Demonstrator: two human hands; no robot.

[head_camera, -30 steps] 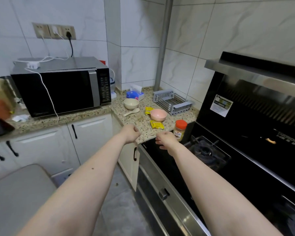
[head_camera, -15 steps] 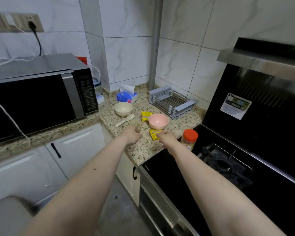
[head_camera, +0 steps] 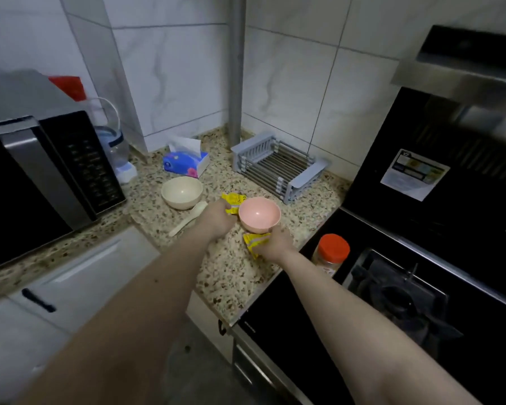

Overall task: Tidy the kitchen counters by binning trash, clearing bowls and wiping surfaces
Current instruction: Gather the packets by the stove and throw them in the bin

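Observation:
A pink bowl point(head_camera: 259, 214) stands on the speckled counter point(head_camera: 231, 273). Behind its left side lies a yellow wrapper point(head_camera: 232, 200), and my left hand point(head_camera: 215, 219) closes its fingers on that wrapper. A second yellow wrapper point(head_camera: 256, 241) lies in front of the bowl, gripped by my right hand point(head_camera: 276, 242). A cream bowl point(head_camera: 181, 192) sits further left with a cream spoon point(head_camera: 187, 218) beside it.
A microwave point(head_camera: 41, 176) fills the left counter. A blue tissue box point(head_camera: 185, 162) and a grey drying rack point(head_camera: 278, 168) stand at the back. An orange-lidded jar point(head_camera: 330, 254) stands by the stove point(head_camera: 398, 293) on the right.
Both hands have reached forward over the counter and closed on the two yellow wrappers. The view has moved closer to the corner.

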